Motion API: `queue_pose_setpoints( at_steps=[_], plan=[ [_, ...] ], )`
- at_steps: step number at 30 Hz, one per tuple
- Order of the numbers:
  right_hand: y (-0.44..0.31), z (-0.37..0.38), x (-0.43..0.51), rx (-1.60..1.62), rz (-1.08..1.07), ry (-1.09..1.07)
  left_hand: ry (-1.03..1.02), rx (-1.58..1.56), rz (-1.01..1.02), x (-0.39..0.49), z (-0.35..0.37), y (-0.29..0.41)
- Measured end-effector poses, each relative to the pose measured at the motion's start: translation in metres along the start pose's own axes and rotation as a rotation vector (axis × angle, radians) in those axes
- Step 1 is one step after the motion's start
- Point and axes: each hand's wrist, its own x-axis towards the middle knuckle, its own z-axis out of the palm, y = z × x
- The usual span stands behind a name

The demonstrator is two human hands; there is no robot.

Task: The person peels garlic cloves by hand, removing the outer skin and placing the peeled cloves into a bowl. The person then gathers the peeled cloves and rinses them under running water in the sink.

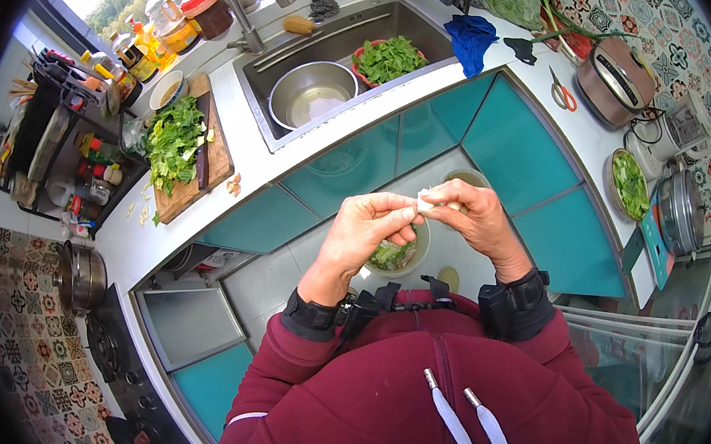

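Above a bin [423, 253] on the floor, my left hand [371, 224] and my right hand [469, 218] meet at the fingertips. Between them is a small white piece [423, 202] that looks like a garlic clove or its skin, pinched from both sides by thumbs and forefingers. Something pale also shows under the right fingers, partly hidden. Green scraps [393, 255] lie in the bin. Brownish cloves [234, 185], apparently unpeeled garlic, sit by a wooden cutting board [217, 151]. Chopped leafy greens [174, 146] and a dark-handled knife [202, 159] rest on that board.
A steel pot [313, 95] with liquid and a red basket of greens [389, 60] stand in the sink [434, 37]. Orange-handled scissors [563, 95] lie near a rice cooker [615, 82]. At left are a gas stove [118, 369] and a lidded pot [81, 277].
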Motion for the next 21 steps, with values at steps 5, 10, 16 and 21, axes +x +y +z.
queue_pose_setpoints(
  at_steps=[5, 10, 16, 21],
  plan=[
    [0.0, -0.002, -0.002, -0.022, -0.011, -0.009, 0.011, 0.001, 0.011, -0.001, 0.004, -0.001],
    [0.002, -0.001, -0.004, 0.0, -0.028, 0.024, 0.025, -0.069, 0.003, 0.002, 0.008, -0.005],
    [0.001, 0.003, -0.006, 0.046, 0.005, 0.059, 0.026, -0.173, -0.002, 0.008, 0.011, -0.013],
    [0.002, 0.011, -0.005, 0.227, 0.179, 0.162, 0.061, -0.108, 0.043, 0.01, 0.016, -0.01]
  ],
)
